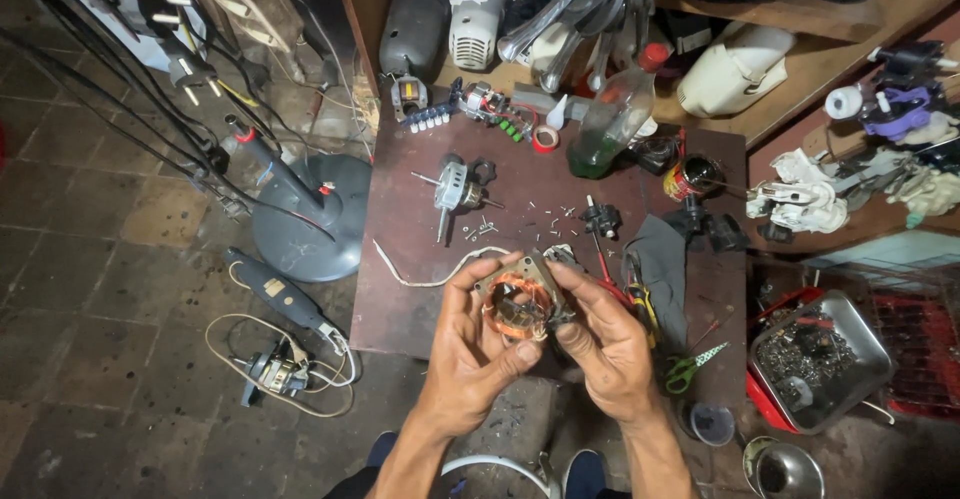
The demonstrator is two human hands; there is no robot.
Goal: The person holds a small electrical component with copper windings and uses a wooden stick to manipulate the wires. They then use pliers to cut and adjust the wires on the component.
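Roughly sorted, largest to smallest:

Desk: dark brown desk [420, 289] fills the middle of the head view, strewn with parts; a grey round fan base [310, 229] lies on the floor at its 9 o'clock.

Bottle: clear plastic bottle [612, 119] with green liquid and a red cap leans at 12 o'clock on the desk, well apart from the hands.

Tray: metal tray [815, 359] of small dark bits sits at 3 o'clock, off the desk's edge.

Stator position: motor stator [518, 304], a square metal frame wound with copper coils, is held above the desk's near edge at 6 o'clock, between both hands; a white cord [430, 277] trails from it toward 9 o'clock.

Stator handling: it looks dense and stiff for its size, probably heavy in the palm; the steel frame seems the safe place to hold, at its corners and flat sides. The thin enamelled copper looks fragile, easily nicked or bent, so it is best left unsqueezed.

Left hand: left hand [470, 344] cups the stator from 8 o'clock, palm up, thumb across the lower coil, fingers curled behind the frame.

Right hand: right hand [605, 344] closes on the frame's 3 o'clock side, index finger stretched along the top edge, thumb pressed at the lower corner.

Scissors: green-handled scissors [692, 367] lie just beside the right wrist at 4 o'clock.

Screws: loose screws [485, 227] scatter at 12 o'clock.
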